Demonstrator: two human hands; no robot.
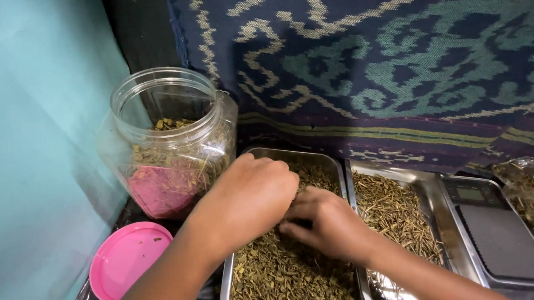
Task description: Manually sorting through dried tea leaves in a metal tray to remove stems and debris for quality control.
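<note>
Under both my palms lies a metal tray (340, 171) of crushed dried herbs (284, 275). My left hand (248, 199) is curled, fingers digging into the herbs; my right hand (330, 225) presses in beside it, fingertips nearly touching the left. Whether either has closed on a pinch I cannot tell. Just left of my left hand stands an open clear jar (167, 142) partly filled with herbs, its pink lid (127, 258) nearer my forearm. Right of my right hand sit a second tray (428, 188) of dried stems and a small scale (502, 236).
</note>
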